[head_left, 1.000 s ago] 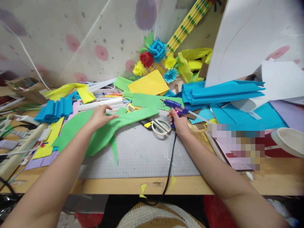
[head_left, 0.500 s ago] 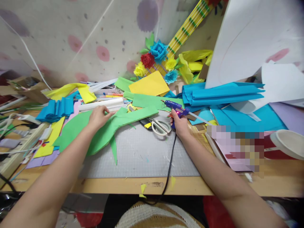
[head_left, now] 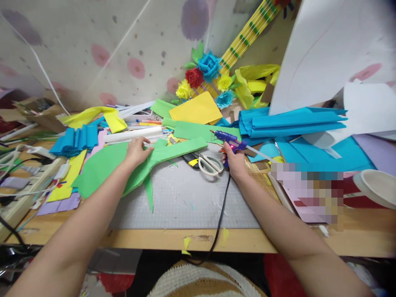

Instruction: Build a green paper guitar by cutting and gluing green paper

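Note:
My right hand (head_left: 235, 160) is wrapped round the handle of a blue hot glue gun (head_left: 228, 138). A red light glows on the gun, a clear glue stick runs out of its back, and its nozzle faces left. My left hand (head_left: 138, 152) lies over a green guitar-shaped paper piece (head_left: 105, 165), fingers loosely bent, with a gap between thumb and forefinger. My forearm covers part of that piece. White-handled scissors (head_left: 210, 166) lie between the hands on the grey cutting mat (head_left: 185, 206), beside a black and yellow cutter (head_left: 192, 161).
A black cord (head_left: 221, 218) hangs over the table's front edge. Blue crepe paper (head_left: 291, 123) and a red-and-white cup (head_left: 368, 189) are on the right. A power strip (head_left: 34, 196) stands left. Behind are paper flowers (head_left: 208, 66) and a yellow guitar neck (head_left: 247, 35).
My left hand has moved slightly right over the green piece. The whole view has shifted a little; my right hand still holds the glue gun in much the same place.

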The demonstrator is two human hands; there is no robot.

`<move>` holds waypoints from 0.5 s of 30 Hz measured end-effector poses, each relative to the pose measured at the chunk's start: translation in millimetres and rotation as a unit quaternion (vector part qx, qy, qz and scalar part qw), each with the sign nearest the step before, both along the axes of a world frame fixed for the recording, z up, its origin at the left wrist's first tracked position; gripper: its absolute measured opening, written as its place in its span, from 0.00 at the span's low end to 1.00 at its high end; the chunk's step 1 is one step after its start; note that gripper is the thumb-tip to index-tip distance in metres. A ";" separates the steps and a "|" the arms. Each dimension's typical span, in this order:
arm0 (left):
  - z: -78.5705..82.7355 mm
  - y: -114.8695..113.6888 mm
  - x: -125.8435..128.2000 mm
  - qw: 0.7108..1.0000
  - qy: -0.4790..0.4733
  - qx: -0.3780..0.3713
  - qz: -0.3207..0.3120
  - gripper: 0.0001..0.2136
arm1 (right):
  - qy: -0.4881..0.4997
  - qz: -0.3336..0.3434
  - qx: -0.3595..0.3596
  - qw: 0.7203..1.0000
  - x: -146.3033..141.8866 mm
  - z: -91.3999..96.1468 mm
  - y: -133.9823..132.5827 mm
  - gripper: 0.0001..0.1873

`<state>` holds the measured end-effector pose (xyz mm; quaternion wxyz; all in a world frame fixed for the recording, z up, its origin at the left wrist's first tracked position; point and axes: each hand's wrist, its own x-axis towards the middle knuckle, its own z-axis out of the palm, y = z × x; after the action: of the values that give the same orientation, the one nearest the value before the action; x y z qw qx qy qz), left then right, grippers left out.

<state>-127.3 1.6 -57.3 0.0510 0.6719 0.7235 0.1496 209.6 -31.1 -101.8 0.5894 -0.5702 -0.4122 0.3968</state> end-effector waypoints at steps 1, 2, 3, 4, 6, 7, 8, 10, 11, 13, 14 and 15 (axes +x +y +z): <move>1.4 -2.5 1.0 1.000 -0.003 0.014 -0.025 0.15 | -0.001 0.001 -0.002 1.000 -0.1 0.1 0.0 0.21; 3.3 -5.3 2.4 0.998 -0.004 0.024 -0.061 0.17 | -0.001 0.001 -0.004 1.000 -0.3 0.2 0.0 0.21; 5.4 -8.2 4.1 0.994 0.000 0.026 -0.104 0.20 | 0.001 0.000 -0.004 1.000 -0.6 0.3 0.0 0.21; 7.6 -10.7 6.2 0.989 0.008 0.017 -0.149 0.23 | 0.004 -0.001 -0.002 1.000 -1.1 0.5 0.0 0.21; 11.5 -14.1 10.9 0.975 0.040 -0.018 -0.217 0.32 | 0.006 -0.012 0.003 1.000 -1.8 0.9 0.0 0.21; 13.0 -14.5 13.3 0.969 0.060 -0.035 -0.235 0.34 | 0.003 -0.021 0.002 1.000 -1.8 1.0 0.0 0.21; 14.2 -14.2 15.4 0.966 0.079 -0.048 -0.243 0.35 | -0.005 -0.032 -0.003 0.999 -1.5 1.0 0.1 0.21; 15.7 -11.8 18.7 0.962 0.112 -0.063 -0.243 0.34 | -0.043 -0.060 -0.020 0.997 0.7 0.4 0.7 0.21; 16.3 -10.2 19.6 0.959 0.127 -0.071 -0.243 0.33 | -0.070 -0.074 -0.027 0.994 2.6 -0.2 1.4 0.21; 17.8 -7.3 19.9 0.953 0.153 -0.091 -0.246 0.34 | -0.128 -0.094 -0.029 0.987 7.4 -2.1 3.6 0.22; 18.9 -6.1 19.3 0.950 0.163 -0.101 -0.246 0.34 | -0.153 -0.097 -0.026 0.983 10.1 -3.1 4.9 0.23; 20.5 -5.2 18.4 0.949 0.170 -0.108 -0.243 0.34 | -0.173 -0.095 -0.024 0.980 12.6 -4.2 6.2 0.23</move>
<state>-108.9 -3.6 -36.8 0.0341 0.8334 0.5480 -0.0632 222.2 -24.9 -106.0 0.5305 -0.6807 -0.4423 0.2443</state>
